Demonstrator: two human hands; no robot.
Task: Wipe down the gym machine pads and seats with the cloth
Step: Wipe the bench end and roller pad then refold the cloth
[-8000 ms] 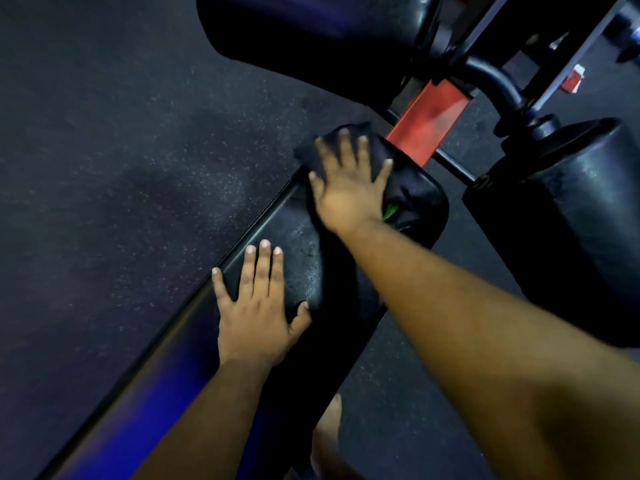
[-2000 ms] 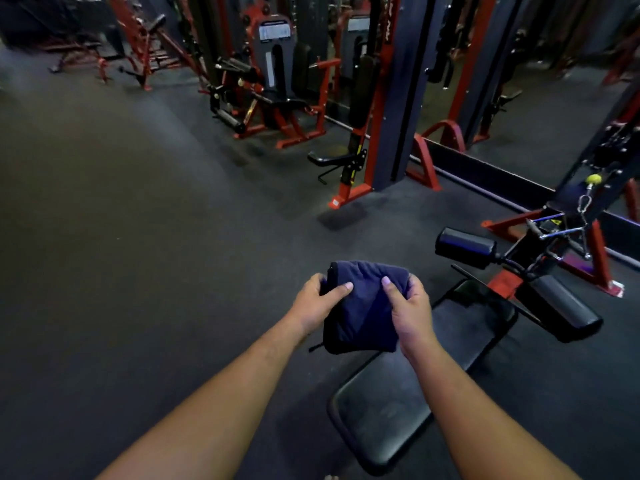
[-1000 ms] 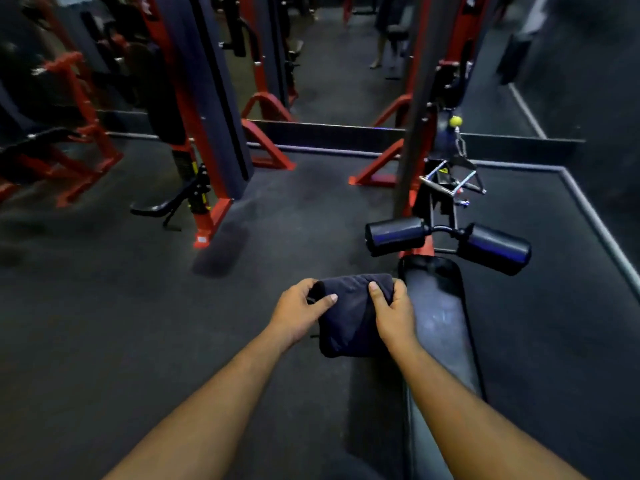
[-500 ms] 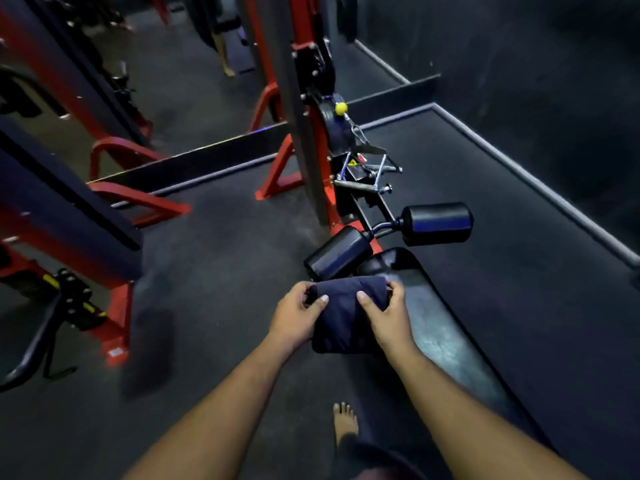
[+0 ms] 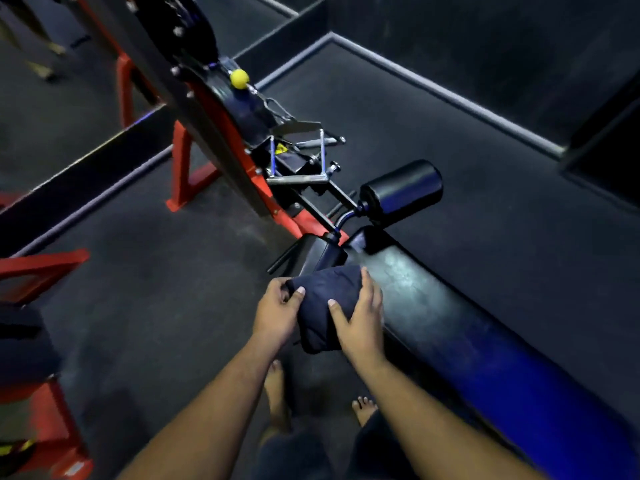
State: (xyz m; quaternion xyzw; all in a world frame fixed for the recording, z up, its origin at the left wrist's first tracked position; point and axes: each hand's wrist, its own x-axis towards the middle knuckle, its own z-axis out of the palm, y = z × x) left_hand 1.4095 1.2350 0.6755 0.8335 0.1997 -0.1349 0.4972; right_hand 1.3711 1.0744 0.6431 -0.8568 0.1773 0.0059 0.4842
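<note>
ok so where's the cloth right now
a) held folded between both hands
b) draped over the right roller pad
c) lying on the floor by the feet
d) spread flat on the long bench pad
a: the dark folded cloth is held up between the left hand and the right hand, each gripping a side, beside the near edge of the long bench pad rather than on the roller pad or the floor.

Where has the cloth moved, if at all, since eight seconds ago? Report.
Yes: the cloth is off the bench pad, bundled between left hand and right hand beside the pad's left edge.
</note>
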